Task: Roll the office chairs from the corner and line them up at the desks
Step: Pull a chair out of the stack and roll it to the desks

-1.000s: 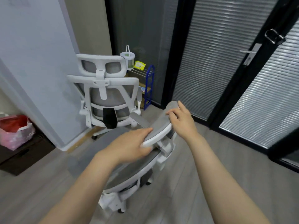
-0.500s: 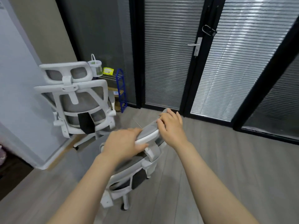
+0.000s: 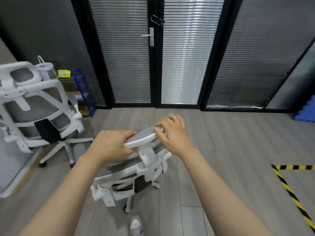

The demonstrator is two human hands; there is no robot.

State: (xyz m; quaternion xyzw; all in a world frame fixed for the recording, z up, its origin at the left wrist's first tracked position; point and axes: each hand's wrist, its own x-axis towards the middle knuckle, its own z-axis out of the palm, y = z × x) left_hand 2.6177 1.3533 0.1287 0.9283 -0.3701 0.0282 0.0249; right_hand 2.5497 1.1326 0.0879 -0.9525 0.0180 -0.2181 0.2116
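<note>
Both hands on headrest, chair at frame centre.

My left hand [image 3: 110,145] and right hand [image 3: 172,133] each grip the headrest [image 3: 141,137] of the near chair [image 3: 129,174]. It looks bulky but should roll easily on its casters; the stiff headrest frame is the best hold. Two chairs counted: the second chair [image 3: 34,109] sits at left.
</note>
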